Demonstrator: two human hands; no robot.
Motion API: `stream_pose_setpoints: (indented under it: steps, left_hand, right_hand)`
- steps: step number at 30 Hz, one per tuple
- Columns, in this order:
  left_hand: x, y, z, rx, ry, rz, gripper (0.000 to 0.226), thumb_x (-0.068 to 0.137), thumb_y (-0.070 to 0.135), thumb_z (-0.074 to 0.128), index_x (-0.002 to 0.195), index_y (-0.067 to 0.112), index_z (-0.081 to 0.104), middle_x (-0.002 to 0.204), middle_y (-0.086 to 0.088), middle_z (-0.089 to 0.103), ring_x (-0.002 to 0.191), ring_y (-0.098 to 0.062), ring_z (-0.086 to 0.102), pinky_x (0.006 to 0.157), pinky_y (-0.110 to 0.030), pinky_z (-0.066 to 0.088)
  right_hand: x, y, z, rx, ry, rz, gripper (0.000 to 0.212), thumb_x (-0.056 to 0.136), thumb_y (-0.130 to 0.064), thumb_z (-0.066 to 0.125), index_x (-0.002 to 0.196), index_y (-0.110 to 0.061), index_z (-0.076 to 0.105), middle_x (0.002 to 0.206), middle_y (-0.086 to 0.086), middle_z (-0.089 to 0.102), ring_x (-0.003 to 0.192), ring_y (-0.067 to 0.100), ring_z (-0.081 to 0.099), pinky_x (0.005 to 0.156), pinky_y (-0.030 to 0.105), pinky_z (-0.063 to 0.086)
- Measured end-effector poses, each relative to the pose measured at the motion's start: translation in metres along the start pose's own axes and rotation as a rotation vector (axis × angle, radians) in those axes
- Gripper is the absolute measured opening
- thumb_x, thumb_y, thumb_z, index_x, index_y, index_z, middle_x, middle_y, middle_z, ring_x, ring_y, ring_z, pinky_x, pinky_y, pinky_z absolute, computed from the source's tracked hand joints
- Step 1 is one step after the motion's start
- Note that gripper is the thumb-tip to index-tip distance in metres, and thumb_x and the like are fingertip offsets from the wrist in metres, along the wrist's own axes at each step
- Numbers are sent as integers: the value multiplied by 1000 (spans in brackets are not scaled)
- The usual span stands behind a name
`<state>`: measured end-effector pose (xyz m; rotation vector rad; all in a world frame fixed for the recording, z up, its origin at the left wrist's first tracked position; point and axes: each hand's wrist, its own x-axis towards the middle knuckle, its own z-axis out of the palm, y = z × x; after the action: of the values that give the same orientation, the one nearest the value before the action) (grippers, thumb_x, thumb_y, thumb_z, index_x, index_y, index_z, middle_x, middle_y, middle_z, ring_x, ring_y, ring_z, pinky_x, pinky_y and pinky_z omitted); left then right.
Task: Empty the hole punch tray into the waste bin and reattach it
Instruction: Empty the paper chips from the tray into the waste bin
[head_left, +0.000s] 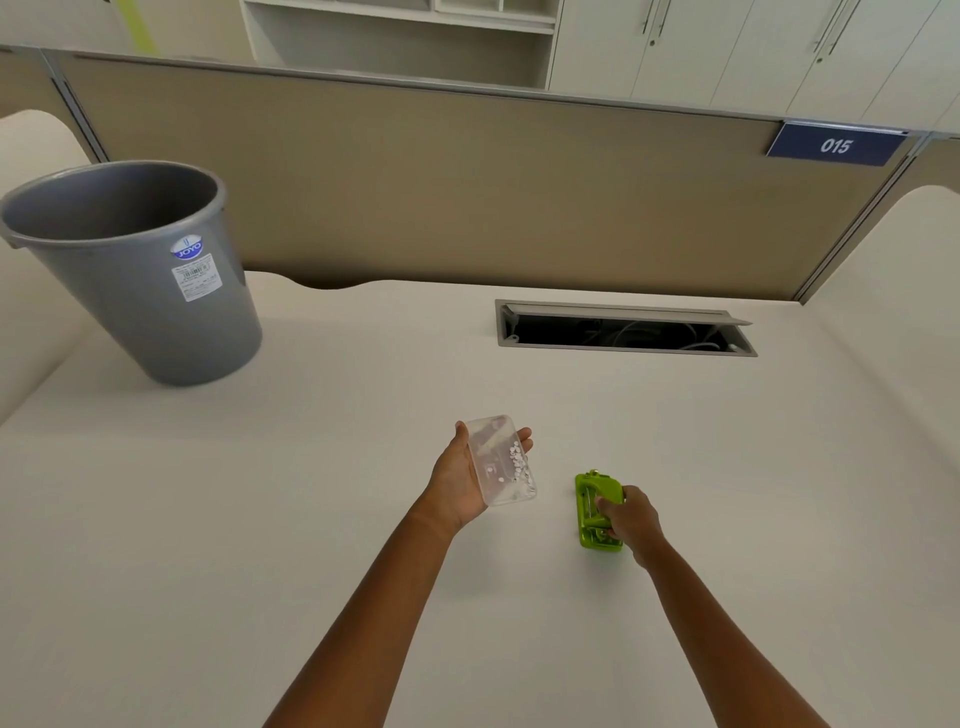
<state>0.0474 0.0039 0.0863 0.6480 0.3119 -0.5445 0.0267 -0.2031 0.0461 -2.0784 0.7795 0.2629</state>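
Tray (501, 460) lies flat in the left hand (467, 475), clear plastic, cradled on the palm with the thumb at its far corner and the fingertips curled up along its right edge. White paper dots (516, 461) sit in a loose line along that right side, so the tray is off the punch and not yet emptied. The right hand (629, 515) is closed over the green hole punch (597, 512), pinning it to the desk (311, 493) just to the right of the tray.

The step in hand, as I judge it, is carrying the tray to the bin. The grey waste bin (135, 270) stands on the desk well apart, far to the left and further back, its mouth open and facing up. The dots are light and loose, so the carry should be level and slow; any tilt towards the fingers would likely spill them over the shallow edge onto the desk. Bring the tray right over the mouth of the bin before tipping, then tip one short end down inside the rim, not above it, so the dots slide in as a group. A tap on the back may be needed, since paper dots tend to cling to plastic. The punch can rest where it is; the right hand need only stop it sliding until the tray comes back
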Motion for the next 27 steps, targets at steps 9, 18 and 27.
stream_pose_setpoints:
  steps: [9,18,27]
  left_hand:
    - [-3,3,3,5,-4,-18,57,98,48,15,106,11,57,79,-12,77,77,-21,74,82,-38,45]
    - [-7,11,6,5,-30,-35,64,96,51,7,110,11,55,80,-6,78,93,-27,61,89,-50,39]
    - [-27,54,-9,93,143,103,47,99,40,22,115,6,52,98,-12,60,88,-24,58,84,-38,44]
  right_hand:
    - [-20,-20,-9,-67,143,-122,48,86,-21,60,128,0,48,128,25,51,120,38,49,98,39,39]
    - [-74,-94,13,535,-523,-91,23,95,-19,46,84,-6,62,77,11,65,60,15,67,55,19,56]
    - [-83,-133,35,672,-649,-42,18,90,1,48,79,2,61,55,5,71,45,11,68,45,19,55]
